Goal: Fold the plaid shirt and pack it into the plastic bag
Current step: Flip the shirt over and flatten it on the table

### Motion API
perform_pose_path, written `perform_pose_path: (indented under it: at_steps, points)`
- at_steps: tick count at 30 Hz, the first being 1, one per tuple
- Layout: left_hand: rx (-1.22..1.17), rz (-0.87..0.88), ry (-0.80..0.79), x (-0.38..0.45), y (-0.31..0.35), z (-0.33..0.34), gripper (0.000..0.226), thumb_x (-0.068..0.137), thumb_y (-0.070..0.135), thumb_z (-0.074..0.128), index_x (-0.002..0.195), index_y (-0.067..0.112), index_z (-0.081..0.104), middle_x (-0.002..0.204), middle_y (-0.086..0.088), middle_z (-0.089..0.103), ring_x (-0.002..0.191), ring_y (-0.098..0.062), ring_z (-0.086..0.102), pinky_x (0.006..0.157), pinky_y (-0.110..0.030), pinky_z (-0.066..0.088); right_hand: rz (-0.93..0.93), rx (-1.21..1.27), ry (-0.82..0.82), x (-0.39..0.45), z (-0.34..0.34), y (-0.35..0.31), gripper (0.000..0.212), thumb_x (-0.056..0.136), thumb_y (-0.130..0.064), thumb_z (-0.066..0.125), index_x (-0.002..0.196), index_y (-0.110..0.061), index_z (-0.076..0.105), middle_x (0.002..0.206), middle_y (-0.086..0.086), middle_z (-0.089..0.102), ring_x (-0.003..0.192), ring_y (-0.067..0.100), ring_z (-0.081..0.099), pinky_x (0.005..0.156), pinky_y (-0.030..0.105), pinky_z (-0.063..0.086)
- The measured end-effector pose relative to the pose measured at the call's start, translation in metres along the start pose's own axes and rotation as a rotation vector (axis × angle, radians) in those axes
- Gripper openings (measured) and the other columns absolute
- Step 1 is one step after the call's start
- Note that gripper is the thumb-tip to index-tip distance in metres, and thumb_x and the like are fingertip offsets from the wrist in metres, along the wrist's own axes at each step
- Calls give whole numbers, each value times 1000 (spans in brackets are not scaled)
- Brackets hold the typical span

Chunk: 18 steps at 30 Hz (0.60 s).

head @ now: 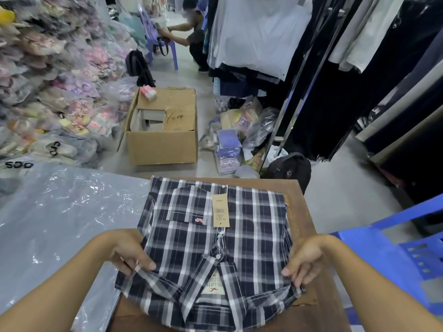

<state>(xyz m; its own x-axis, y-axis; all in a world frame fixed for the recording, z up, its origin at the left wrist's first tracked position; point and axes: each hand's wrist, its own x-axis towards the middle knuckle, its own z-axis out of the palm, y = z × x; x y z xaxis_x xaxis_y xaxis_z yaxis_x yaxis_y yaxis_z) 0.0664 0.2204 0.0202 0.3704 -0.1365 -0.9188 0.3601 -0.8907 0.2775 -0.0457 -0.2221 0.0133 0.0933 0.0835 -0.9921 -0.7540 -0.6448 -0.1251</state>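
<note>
A navy and white plaid shirt [254,226] lies folded face up on a small wooden table [302,202], collar toward me, with a paper price tag [220,210] on its front. My left hand [129,251] pinches the shirt's left shoulder edge. My right hand [305,261] pinches the right shoulder edge. A large clear plastic bag [60,216] lies spread flat to the left of the table, partly under the shirt's near left corner.
An open cardboard box [163,140] stands on the floor beyond the table. Bagged goods [48,92] pile up on the left, hanging clothes [311,56] on the right. A blue plastic chair [393,250] sits at my right. A person [191,34] crouches far back.
</note>
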Motion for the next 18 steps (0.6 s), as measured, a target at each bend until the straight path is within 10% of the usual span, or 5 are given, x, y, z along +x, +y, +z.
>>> perform_pose_path:
  at_steps: [5, 9, 14, 18]
  points:
    - [7, 13, 334, 2, 16, -48, 74, 70, 68, 73, 89, -3, 69, 80, -18, 78, 55, -24, 68, 61, -32, 58, -226, 293, 604, -7, -40, -10, 56, 85, -55, 70, 93, 0, 67, 81, 9, 69, 65, 18, 65, 63, 28, 56]
    - [-176, 166, 722, 21, 45, -68, 48, 88, 53, 65, 94, 6, 66, 104, -16, 70, 100, -37, 67, 92, -43, 53, -360, 388, 1017, 6, -61, -40, 41, 92, -47, 65, 73, -10, 66, 66, 12, 65, 60, 24, 62, 71, 41, 57]
    - [-560, 242, 675, 60, 62, -79, 45, 87, 43, 70, 114, 8, 62, 122, -14, 65, 106, -33, 63, 101, -52, 50, -292, 443, 1007, 30, -66, -60, 41, 87, -36, 74, 68, -1, 68, 80, 16, 72, 75, 28, 65, 79, 43, 57]
    - [-647, 219, 721, 66, 71, -77, 23, 87, 33, 74, 86, 12, 63, 117, -16, 68, 112, -36, 62, 103, -50, 49, -339, 546, 989, 30, -71, -64, 25, 85, -26, 77, 72, -7, 68, 78, 7, 67, 78, 24, 61, 84, 41, 54]
